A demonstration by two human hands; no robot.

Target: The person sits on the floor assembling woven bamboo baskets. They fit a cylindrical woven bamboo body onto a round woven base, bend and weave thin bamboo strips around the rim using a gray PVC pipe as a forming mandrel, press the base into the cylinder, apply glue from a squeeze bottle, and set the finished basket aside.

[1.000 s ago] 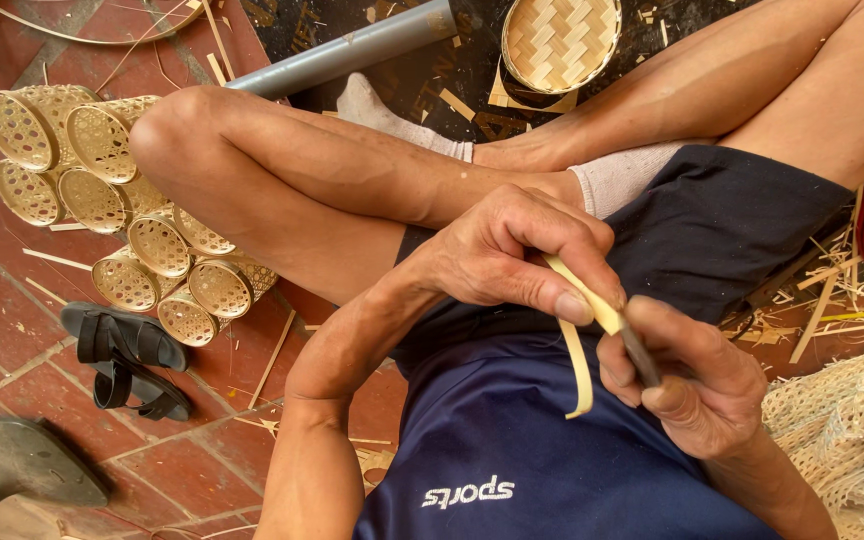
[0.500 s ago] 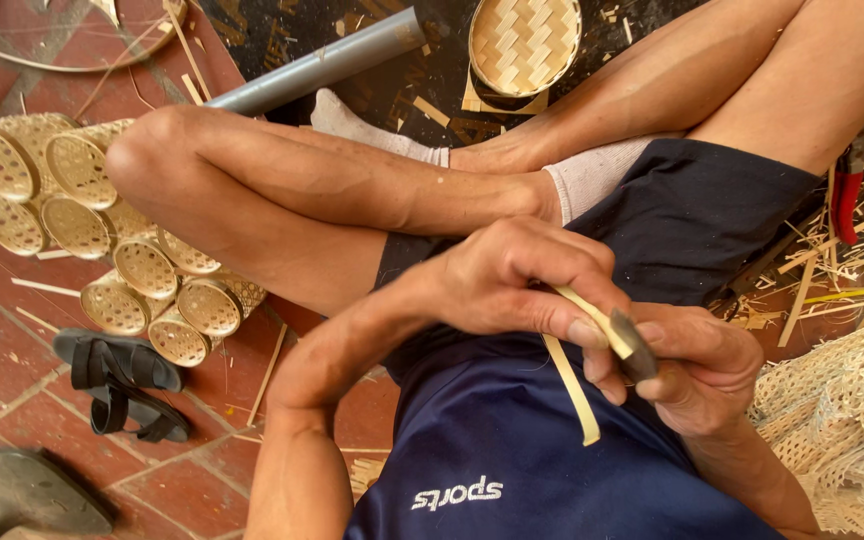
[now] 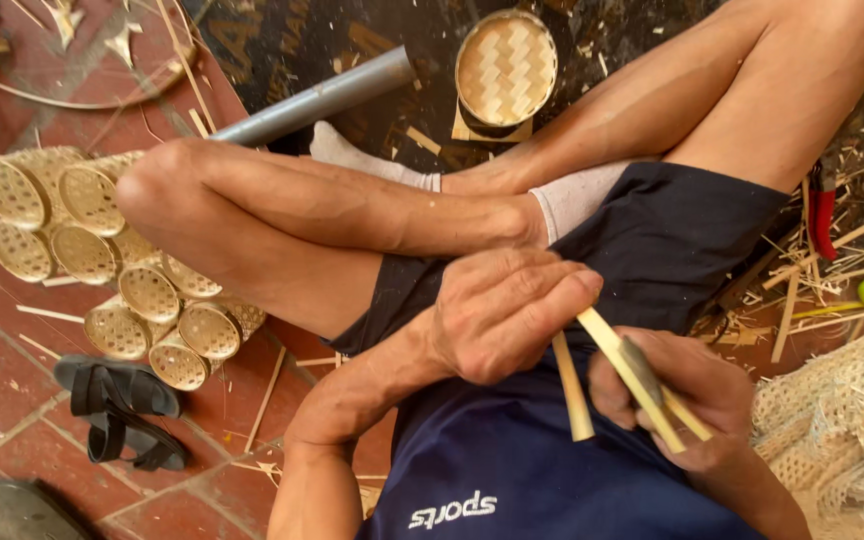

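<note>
Both hands grip bamboo strip (image 3: 620, 360): left hand (image 3: 507, 312) pinching upper end, right hand (image 3: 687, 400) clasping lower.

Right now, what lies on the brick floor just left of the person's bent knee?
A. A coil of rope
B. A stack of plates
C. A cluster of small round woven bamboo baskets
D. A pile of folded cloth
C: a cluster of small round woven baskets lies on the red brick floor beside the bent knee, with a pair of black sandals below them.
</note>
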